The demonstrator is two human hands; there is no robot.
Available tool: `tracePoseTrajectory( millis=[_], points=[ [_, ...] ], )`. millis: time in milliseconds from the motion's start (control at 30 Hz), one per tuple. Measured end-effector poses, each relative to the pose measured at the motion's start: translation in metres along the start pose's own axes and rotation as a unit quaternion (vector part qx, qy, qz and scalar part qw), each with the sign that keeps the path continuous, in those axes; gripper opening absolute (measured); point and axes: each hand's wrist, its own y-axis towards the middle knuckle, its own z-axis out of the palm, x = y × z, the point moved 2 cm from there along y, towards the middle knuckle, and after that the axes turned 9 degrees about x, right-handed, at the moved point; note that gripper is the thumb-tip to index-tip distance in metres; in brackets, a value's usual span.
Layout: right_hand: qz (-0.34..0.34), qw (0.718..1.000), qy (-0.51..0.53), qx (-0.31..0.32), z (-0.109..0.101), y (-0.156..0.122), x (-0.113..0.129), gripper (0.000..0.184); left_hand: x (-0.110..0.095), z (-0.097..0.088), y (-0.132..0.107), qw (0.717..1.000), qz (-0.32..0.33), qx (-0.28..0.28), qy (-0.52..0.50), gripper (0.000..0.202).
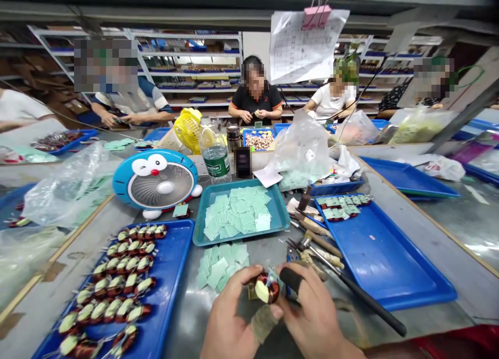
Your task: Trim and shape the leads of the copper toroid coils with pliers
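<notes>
Both my hands meet at the bottom centre around one copper-wound toroid coil [267, 289]. My left hand [230, 317] pinches it from the left, thumb wrapped in tape. My right hand [314, 315] grips it from the right, with a black cover on one fingertip. Just beyond the coil lies a loose heap of pale green square sheets [220, 264] on the grey table. A blue tray [171, 276] at my left holds several rows of finished coils [117, 281].
A teal tray [202, 229] of green sheets sits ahead, hand tools [317, 242] to its right, then a large blue tray [390, 260] with a few green-topped parts. A blue cartoon desk fan [156, 182], a water bottle [214, 154] and plastic bags stand behind. Other people work across the table.
</notes>
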Motion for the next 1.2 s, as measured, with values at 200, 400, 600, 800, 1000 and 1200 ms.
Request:
tracePoseTrajectory(
  millis=[200, 400, 600, 800, 1000, 1200],
  points=[
    [-0.023, 0.999, -0.022, -0.032, -0.011, -0.001, 0.013, 0.034, -0.015, 0.0, -0.008, 0.999, -0.019, -0.013, -0.048, 0.05],
    [-0.001, 0.999, -0.023, -0.038, -0.016, -0.008, 0.013, 0.045, -0.012, 0.006, -0.01, 0.987, 0.002, -0.034, -0.156, 0.052],
    [0.137, 0.983, 0.114, 0.032, -0.018, -0.028, 0.002, 0.053, -0.02, 0.001, -0.002, 0.94, -0.05, 0.029, -0.336, 0.064],
    [0.239, 0.934, 0.264, 0.036, -0.006, -0.054, 0.005, 0.045, -0.031, -0.003, -0.002, 0.927, -0.051, 0.05, -0.369, 0.066],
    [0.294, 0.777, 0.555, 0.039, -0.012, -0.042, 0.02, 0.041, -0.032, -0.011, -0.008, 0.944, -0.028, 0.077, -0.321, 0.052],
    [0.246, 0.698, 0.669, 0.071, -0.027, -0.009, 0.039, 0.041, -0.024, -0.011, -0.016, 0.949, -0.013, 0.125, -0.29, 0.048]
  ],
)
